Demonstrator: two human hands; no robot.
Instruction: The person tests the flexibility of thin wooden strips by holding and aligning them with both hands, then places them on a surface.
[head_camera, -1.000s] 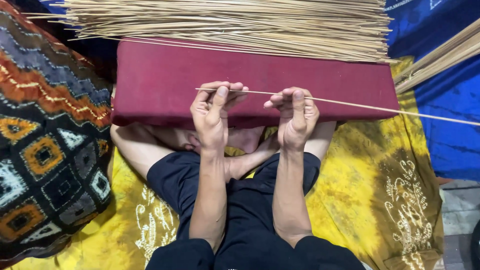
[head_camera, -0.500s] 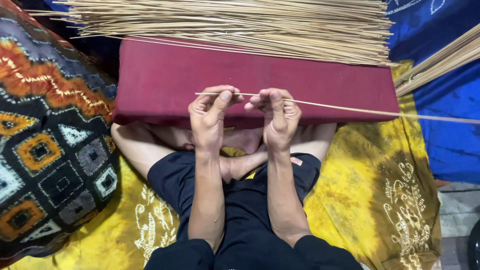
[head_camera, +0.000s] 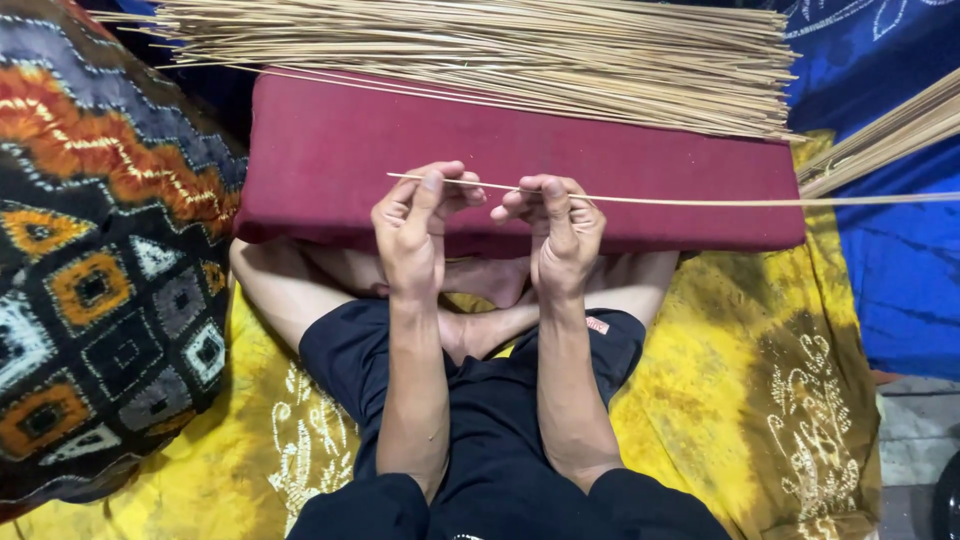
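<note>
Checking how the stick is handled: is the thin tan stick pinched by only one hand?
No, both the left hand and the right hand pinch the thin tan stick above the maroon cushion.

Patterned cushion, yellow cloth

Maroon cushion w/ stick bundle

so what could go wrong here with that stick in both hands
1. The stick is very thin and long; pinched between the left hand and right hand, it might snap or splinter into a fingertip.
2. Its long free end reaches past the maroon cushion to the right, so it could catch on the other sticks there.
3. The pile overhangs the cushion's far edge and might slide.
</note>
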